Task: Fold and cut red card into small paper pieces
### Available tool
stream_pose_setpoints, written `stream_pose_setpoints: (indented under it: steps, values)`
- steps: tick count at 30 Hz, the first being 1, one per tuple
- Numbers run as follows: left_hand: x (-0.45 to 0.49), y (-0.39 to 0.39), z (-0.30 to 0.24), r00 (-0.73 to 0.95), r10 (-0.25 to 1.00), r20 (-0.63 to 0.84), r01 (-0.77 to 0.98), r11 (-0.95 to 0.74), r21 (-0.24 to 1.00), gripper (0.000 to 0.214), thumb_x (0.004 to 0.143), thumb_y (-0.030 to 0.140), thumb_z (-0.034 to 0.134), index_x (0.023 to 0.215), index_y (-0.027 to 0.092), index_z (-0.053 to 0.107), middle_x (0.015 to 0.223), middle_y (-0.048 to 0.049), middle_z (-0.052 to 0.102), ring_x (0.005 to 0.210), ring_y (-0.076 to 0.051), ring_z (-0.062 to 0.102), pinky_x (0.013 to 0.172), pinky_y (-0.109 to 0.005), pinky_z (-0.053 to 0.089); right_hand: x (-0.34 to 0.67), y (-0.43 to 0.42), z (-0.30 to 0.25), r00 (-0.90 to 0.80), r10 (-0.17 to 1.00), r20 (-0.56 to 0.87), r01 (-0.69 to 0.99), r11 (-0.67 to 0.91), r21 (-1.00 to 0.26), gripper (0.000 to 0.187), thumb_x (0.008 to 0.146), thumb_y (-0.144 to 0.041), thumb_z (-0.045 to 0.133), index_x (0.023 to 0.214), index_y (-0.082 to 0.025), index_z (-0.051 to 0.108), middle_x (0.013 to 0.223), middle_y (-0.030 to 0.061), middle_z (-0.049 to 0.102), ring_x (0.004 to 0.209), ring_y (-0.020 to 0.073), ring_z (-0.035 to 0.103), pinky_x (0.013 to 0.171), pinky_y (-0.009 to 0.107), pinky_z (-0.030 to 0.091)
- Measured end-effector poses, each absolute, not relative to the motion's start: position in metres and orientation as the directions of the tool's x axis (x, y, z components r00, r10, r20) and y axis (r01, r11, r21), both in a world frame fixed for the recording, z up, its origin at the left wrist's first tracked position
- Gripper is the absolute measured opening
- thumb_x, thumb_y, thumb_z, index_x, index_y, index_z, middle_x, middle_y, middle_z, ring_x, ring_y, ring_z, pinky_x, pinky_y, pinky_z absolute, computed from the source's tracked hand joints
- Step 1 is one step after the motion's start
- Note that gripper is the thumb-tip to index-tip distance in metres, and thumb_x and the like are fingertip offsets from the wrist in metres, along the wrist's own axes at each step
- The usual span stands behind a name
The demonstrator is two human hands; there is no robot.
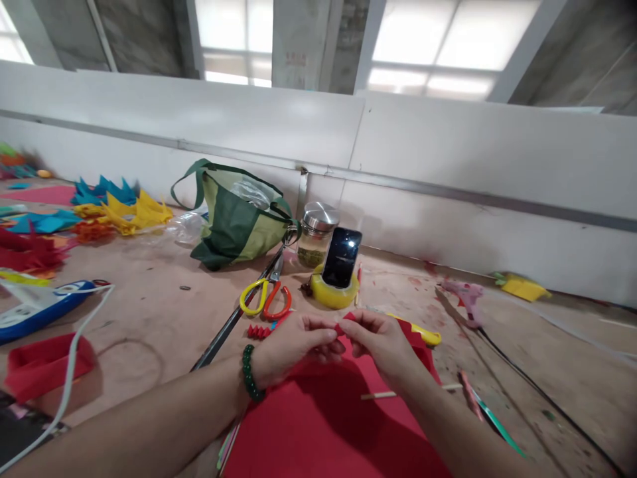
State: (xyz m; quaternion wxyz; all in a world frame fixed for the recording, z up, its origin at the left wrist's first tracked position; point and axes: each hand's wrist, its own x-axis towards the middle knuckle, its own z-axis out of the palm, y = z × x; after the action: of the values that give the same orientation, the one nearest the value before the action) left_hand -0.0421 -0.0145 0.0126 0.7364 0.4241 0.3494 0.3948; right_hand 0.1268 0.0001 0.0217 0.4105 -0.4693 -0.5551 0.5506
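My left hand (303,342), with a green bead bracelet at its wrist, is closed with thumb and fingers pinching a small folded piece of red paper (347,321). From the other side my right hand (381,335) pinches the same piece. Both hands are above a large red sheet (318,418) at the table's front. A thin pale stick (379,396) lies on the sheet by my right wrist. Just left of my hands is a small pleated red strip (259,331). Scissors (266,295) with one yellow and one orange-red handle lie beyond it.
A phone (341,257) leans in a yellow tape roll (332,296), beside a lidded glass jar (313,239) and a green bag (239,219). At right lies a pink glue gun (465,300) with a black cord. Yellow paper shapes (139,211) and a blue power strip (50,309) are at left.
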Motion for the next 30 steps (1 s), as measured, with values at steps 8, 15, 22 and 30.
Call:
stream_pose_setpoints:
  steps: [8,15,22,30]
  values:
    - [-0.043,-0.014,0.011,0.465,0.851,-0.243,-0.333,0.423,0.843,0.031,0.077,0.039,0.066,0.088,0.010,0.068,0.079,-0.0103,0.072,0.067,-0.014,0.068,0.058,-0.019,0.045,0.127,0.004,0.016,-0.215,0.976,-0.043,0.048,-0.034,-0.998,0.026,0.068,-0.039,0.073,0.069,-0.015,0.063,0.051,-0.0053,0.053,0.044,0.0062,0.043,0.044,0.020,0.037]
    - [-0.041,-0.013,0.008,0.401,0.889,-0.221,-0.248,0.337,0.908,0.031,0.071,0.043,0.071,0.071,0.011,0.068,0.065,-0.0050,0.069,0.056,-0.011,0.062,0.055,-0.020,0.043,0.124,-0.001,0.020,-0.199,0.980,-0.010,0.053,0.001,-0.999,0.028,0.068,-0.042,0.072,0.068,-0.017,0.061,0.054,-0.0051,0.054,0.044,0.0068,0.045,0.045,0.021,0.038]
    - [-0.039,-0.012,0.009,0.353,0.923,-0.151,-0.178,0.224,0.958,0.037,0.066,0.048,0.073,0.068,0.011,0.068,0.062,-0.0048,0.068,0.055,-0.013,0.062,0.058,-0.023,0.047,0.126,0.002,0.015,-0.240,0.969,-0.054,0.101,-0.031,-0.994,0.033,0.070,-0.046,0.070,0.062,-0.016,0.059,0.048,-0.0046,0.051,0.042,0.0072,0.044,0.044,0.021,0.035]
    - [-0.040,-0.015,0.014,0.384,0.913,-0.140,-0.129,0.203,0.971,0.028,0.071,0.039,0.069,0.066,0.012,0.066,0.060,-0.0042,0.066,0.054,-0.011,0.058,0.056,-0.021,0.042,0.124,-0.006,0.030,-0.282,0.958,0.051,0.246,0.123,-0.961,0.028,0.074,-0.041,0.066,0.060,-0.017,0.062,0.048,-0.0038,0.053,0.044,0.0074,0.044,0.046,0.021,0.034]
